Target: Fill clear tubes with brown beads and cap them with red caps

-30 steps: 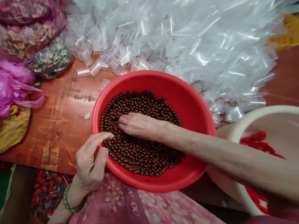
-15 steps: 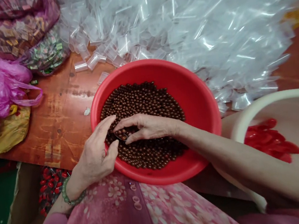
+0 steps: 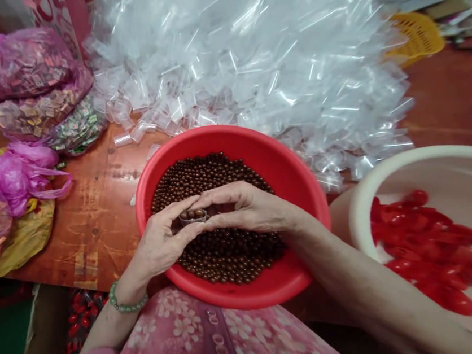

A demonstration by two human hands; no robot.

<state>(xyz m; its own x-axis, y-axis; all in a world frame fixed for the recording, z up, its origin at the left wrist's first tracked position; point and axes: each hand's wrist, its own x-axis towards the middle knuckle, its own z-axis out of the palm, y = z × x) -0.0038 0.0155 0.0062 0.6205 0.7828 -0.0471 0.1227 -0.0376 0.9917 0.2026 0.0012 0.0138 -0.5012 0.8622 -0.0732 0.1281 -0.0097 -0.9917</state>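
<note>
A red basin (image 3: 301, 192) holds a heap of small shiny brown beads (image 3: 229, 263). Above the beads, a small clear cup (image 3: 193, 218) with several beads inside sits between both hands. My left hand (image 3: 164, 236) grips the cup from the left, thumb in front and fingers behind. From the right, my right hand (image 3: 244, 210) has its thumb and fingertips pressed against the cup too. A green bead bracelet circles the left wrist.
Clear plastic cylinders (image 3: 248, 56) are heaped behind the basin. Pink bags (image 3: 19, 65) of small pieces lie at left. A cream tub (image 3: 362, 219) with red plastic pieces (image 3: 431, 245) stands at right. A yellow basket (image 3: 416, 37) is at back right.
The cup has been lifted off the beads, and both hands have closed in on it. The view has tilted up, showing more of the back of the table.
</note>
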